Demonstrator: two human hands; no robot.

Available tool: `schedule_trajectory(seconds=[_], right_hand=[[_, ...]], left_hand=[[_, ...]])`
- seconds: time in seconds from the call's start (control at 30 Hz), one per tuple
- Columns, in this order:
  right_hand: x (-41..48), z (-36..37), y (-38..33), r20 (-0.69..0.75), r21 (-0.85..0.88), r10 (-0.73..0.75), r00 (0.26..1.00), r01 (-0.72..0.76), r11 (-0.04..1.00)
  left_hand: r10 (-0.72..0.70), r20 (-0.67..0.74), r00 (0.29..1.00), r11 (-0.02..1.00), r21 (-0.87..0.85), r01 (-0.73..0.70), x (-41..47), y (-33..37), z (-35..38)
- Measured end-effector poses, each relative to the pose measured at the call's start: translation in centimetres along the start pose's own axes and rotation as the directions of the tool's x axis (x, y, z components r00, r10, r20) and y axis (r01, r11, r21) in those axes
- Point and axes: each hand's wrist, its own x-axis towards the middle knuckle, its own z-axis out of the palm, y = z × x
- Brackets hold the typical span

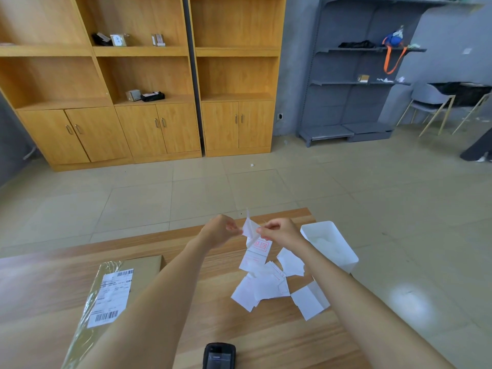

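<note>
Above the wooden table point(53, 283) both my hands hold one small white label point(252, 230) with red print. My left hand point(222, 230) pinches its left edge, and my right hand point(279, 231) pinches its right side. The label bends upward between them, and a red-printed part hangs below. Under the hands lies a loose pile of several similar white labels point(263, 283) on the table.
A white plastic bin point(343, 251) stands at the table's right edge. A brown parcel point(143, 267) with a shipping label lies at the left. A black handheld device point(218, 355) sits at the near edge. Wooden cabinets, grey shelving and chairs stand across the tiled floor.
</note>
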Motion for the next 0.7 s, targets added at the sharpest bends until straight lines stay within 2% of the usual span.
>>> schedule_trajectory(seconds=[0.7], right_hand=[[0.3, -0.6, 0.5, -0.023, 0.025, 0.01, 1.0, -0.009, 1.0]], left_hand=[[-0.057, -0.01, 0.998, 0.998, 0.017, 0.057, -0.5, -1.2, -0.6]])
